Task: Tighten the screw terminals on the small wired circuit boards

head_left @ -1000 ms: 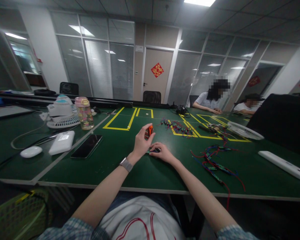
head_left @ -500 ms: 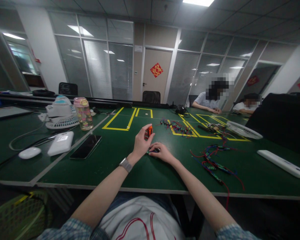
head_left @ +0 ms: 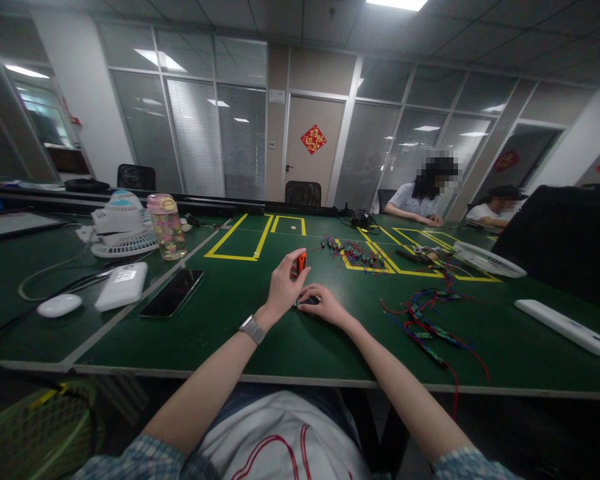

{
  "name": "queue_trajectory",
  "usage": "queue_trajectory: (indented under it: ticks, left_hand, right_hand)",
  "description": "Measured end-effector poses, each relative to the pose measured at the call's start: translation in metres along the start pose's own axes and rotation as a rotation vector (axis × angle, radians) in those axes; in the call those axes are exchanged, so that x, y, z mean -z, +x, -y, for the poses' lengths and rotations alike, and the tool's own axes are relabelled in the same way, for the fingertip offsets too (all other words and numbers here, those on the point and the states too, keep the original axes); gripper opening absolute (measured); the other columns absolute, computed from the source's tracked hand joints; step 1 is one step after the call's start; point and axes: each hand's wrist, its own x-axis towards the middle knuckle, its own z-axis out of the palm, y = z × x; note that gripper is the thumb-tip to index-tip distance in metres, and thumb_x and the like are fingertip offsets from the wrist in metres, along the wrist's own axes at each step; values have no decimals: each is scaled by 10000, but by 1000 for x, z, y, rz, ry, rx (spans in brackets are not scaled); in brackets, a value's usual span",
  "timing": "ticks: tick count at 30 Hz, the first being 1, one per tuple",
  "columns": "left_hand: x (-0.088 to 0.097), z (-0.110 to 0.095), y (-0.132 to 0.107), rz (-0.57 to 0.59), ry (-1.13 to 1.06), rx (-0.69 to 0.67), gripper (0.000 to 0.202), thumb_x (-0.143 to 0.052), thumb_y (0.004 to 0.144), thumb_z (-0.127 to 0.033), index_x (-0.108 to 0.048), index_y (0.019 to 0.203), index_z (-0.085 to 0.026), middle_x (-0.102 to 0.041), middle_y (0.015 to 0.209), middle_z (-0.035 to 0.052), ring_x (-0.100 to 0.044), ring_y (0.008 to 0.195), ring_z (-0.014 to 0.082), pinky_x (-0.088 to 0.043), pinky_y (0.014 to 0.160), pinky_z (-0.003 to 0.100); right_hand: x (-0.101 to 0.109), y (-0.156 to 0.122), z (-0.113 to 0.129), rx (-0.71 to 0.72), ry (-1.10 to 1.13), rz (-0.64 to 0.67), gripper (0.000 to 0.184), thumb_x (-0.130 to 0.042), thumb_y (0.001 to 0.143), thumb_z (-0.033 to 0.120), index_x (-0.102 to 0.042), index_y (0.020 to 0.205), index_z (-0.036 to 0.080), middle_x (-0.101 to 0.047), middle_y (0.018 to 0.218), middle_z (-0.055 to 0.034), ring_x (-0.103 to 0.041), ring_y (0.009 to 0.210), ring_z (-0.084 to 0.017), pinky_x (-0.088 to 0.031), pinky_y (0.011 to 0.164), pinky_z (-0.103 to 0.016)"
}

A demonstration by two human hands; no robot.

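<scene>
My left hand [head_left: 281, 289], with a watch on the wrist, is raised off the green table [head_left: 220, 327] and closed round a small orange and black object [head_left: 300, 262] held upright. Just to its right, my right hand [head_left: 321, 305] lies low on the table with its fingers curled over a small dark item [head_left: 307, 301] that I cannot make out. Both hands almost touch each other in the middle of the table.
Coloured wire bundles [head_left: 425, 320] lie to the right, more [head_left: 355, 254] farther back. A black phone [head_left: 173, 293], white power bank [head_left: 115, 286], white mouse [head_left: 59, 305], fan [head_left: 123, 230] and bottle [head_left: 167, 227] sit left. A white bar [head_left: 565, 327] lies right. Two people sit at the far right.
</scene>
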Motion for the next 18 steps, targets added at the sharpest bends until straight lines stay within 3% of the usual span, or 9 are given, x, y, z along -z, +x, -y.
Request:
queue_trajectory:
  ticks: [18]
  left_hand:
    - [0, 2, 0, -41, 22, -20, 429, -604, 869, -246, -472, 1277, -245, -645, 1068, 47, -661, 760, 117, -570, 644, 236]
  right_hand:
    - [-1, 0, -4, 16, 16, -11, 96, -759, 690, 259, -742, 770, 209, -676, 1022, -71, -611, 998, -219, -370, 986, -424]
